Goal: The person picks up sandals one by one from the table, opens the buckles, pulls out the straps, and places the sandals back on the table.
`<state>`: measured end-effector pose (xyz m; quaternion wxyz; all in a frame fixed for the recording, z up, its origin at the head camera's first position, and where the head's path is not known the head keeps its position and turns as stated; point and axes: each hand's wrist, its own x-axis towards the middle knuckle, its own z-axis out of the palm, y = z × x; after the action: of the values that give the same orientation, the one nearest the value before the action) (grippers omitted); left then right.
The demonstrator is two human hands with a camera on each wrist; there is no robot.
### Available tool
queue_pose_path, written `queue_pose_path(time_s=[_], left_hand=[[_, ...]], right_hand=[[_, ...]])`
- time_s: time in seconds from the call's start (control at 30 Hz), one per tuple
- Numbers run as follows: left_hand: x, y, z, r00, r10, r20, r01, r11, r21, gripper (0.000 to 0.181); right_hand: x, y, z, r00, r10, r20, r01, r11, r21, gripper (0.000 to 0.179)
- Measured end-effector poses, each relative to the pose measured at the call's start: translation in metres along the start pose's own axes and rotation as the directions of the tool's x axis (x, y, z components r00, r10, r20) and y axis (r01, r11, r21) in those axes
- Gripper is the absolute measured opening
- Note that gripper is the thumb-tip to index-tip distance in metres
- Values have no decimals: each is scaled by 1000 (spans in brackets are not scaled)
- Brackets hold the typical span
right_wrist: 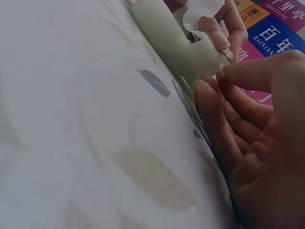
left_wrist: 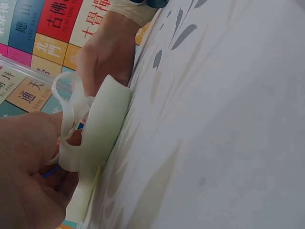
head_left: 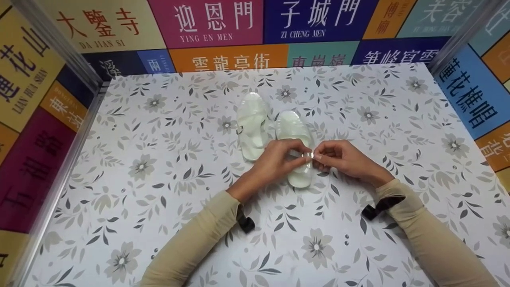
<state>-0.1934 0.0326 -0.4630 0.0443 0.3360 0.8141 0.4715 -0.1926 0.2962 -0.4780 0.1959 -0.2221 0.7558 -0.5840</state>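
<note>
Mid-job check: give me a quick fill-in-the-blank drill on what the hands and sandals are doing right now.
1. Both hands meet at the strap of the sandal on the person's ____ side.
2. The other sandal lies flat, touched by ____ hand.
3. The left hand and right hand each ____ the strap with fingertips.
4. The sandals rest on a cloth printed with ____.

Missing words: right; neither; pinch; flowers and leaves

Translucent pale sandal (head_left: 297, 137) flat on floral tabletop, beside its twin (head_left: 252, 123)
</note>
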Motion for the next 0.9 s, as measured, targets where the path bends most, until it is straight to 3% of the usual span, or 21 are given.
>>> queue_pose_path(time_s=[0.2,0.43,0.77,0.9], left_hand=[[0,-1,0,1000,15,-9,-15,1000,19,14],[0,0,0,1000,-7,-3,7,1000,11,16],[0,0,1,1000,-11,8,11,1000,-6,13],[0,0,1,1000,-11,7,11,1000,-9,13]], right_hand=[[1,4,2,1000,-24,1,24,998,57,19],[0,3,3,1000,-21,17,19,992,122,21],[0,-1,0,999,9,53,-11,999,43,21],[0,0,3,998,-9,55,5,998,63,19]])
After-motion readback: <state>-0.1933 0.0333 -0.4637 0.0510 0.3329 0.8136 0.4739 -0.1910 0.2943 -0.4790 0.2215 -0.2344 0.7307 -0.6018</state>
